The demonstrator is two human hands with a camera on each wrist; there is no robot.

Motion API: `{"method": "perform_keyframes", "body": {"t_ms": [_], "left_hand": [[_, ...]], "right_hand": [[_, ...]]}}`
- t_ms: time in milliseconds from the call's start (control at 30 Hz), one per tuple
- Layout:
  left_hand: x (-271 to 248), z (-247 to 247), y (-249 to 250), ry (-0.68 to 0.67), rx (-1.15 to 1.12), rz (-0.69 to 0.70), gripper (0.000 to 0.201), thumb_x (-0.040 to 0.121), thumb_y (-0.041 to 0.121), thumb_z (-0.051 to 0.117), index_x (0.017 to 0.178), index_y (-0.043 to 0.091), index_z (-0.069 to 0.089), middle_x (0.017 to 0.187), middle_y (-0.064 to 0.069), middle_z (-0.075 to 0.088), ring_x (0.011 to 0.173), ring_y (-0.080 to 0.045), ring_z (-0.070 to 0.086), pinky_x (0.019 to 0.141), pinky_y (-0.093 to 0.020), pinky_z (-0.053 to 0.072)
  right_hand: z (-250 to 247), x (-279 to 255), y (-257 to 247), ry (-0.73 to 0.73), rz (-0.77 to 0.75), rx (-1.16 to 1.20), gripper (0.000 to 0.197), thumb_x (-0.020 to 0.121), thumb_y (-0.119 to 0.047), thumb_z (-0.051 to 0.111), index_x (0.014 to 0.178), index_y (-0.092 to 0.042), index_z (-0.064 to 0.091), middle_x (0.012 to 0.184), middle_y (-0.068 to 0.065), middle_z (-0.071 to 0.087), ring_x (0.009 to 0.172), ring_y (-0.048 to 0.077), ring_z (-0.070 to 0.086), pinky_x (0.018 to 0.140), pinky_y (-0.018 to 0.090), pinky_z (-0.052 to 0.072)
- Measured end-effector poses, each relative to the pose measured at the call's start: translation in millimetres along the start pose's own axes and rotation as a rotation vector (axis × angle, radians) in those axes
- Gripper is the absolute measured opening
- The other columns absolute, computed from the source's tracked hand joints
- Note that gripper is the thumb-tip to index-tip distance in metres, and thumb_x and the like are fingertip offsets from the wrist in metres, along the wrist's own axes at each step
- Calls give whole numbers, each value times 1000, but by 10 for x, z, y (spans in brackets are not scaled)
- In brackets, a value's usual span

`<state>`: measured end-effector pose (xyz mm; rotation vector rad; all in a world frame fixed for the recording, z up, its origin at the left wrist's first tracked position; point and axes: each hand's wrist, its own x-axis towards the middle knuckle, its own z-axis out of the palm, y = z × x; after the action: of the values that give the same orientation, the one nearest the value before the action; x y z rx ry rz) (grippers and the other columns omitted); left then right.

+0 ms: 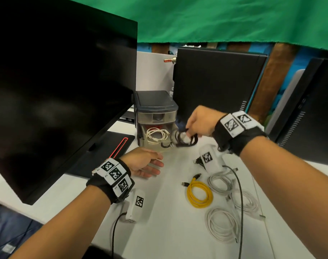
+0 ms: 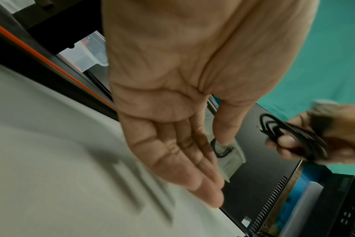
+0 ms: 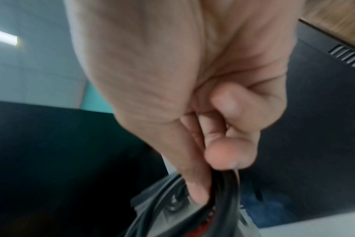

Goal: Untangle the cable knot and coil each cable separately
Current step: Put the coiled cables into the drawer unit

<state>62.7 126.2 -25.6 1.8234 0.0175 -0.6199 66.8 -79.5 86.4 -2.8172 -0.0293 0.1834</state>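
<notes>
Gripping a coiled black cable [image 1: 186,140] between thumb and curled fingers [image 3: 221,158], the person's right hand [image 1: 200,122] holds it above the white tabletop [image 1: 165,230], just in front of the open lower drawer of a small grey drawer unit [image 1: 156,109]. A coiled white cable [image 1: 156,135] lies inside that drawer, and a loop of another black cable [image 2: 220,150] shows at the drawer's near edge. The left hand [image 1: 146,163] hovers low over the tabletop near the drawer unit, palm turned inward, fingers [image 2: 192,168] straight and relaxed, holding nothing. On the right of the tabletop a yellow cable [image 1: 199,196] lies coiled by itself, with three pale grey coils [image 1: 222,224] beside it and to its near right, two of them overlapping; a thin dark lead [image 1: 240,199] runs across them. Both wrists wear black bands [image 1: 239,135] carrying square black-and-white coded tags, and two white blocks [image 1: 136,206] on the tabletop bear similar tags. A large dark monitor [image 1: 56,90] stands at the left, a black computer tower [image 1: 215,81] behind the drawer unit. Lettering on another dark monitor at the far right, seen from the left wrist, is too blurred to read.
</notes>
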Motion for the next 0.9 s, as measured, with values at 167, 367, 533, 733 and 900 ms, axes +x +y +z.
{"method": "perform_keyframes", "body": {"t_ms": [167, 367, 533, 733, 900], "left_hand": [[8, 66, 33, -14, -11, 29, 26, 102, 28, 49, 110, 10, 67, 105, -7, 75, 76, -19, 72, 61, -29, 52], [21, 137, 64, -11, 3, 60, 27, 103, 27, 51, 105, 8, 69, 92, -3, 76, 74, -19, 70, 54, -25, 51], [9, 135, 93, -6, 12, 79, 26, 101, 30, 54, 104, 9, 68, 91, -2, 75, 73, -18, 69, 56, -23, 50], [48, 134, 76, 29, -19, 131, 26, 103, 25, 49, 105, 8, 68, 90, -2, 74, 71, -16, 69, 57, -24, 49], [69, 206, 133, 75, 2, 169, 28, 104, 28, 46, 107, 12, 67, 93, -1, 74, 77, -16, 70, 61, -25, 50]], "right_hand": [[-30, 346, -148, 83, 147, 276, 16, 89, -16, 72, 93, -1, 71, 77, 7, 67, 55, 12, 55, 50, 20, 43], [512, 506, -262, 241, 191, 138, 22, 90, -18, 66, 108, -6, 65, 111, 14, 67, 96, 33, 65, 70, 32, 46], [611, 469, -295, 400, 87, -80, 22, 93, -30, 62, 104, -12, 64, 108, 10, 68, 100, 33, 65, 70, 32, 42], [619, 305, -180, 240, -258, -148, 38, 103, -44, 39, 101, -23, 72, 99, 6, 71, 98, 30, 65, 81, 35, 45], [832, 330, -101, -37, -231, -230, 76, 92, -76, 6, 134, -39, 57, 130, 1, 65, 130, 25, 50, 117, 61, 16]]}}
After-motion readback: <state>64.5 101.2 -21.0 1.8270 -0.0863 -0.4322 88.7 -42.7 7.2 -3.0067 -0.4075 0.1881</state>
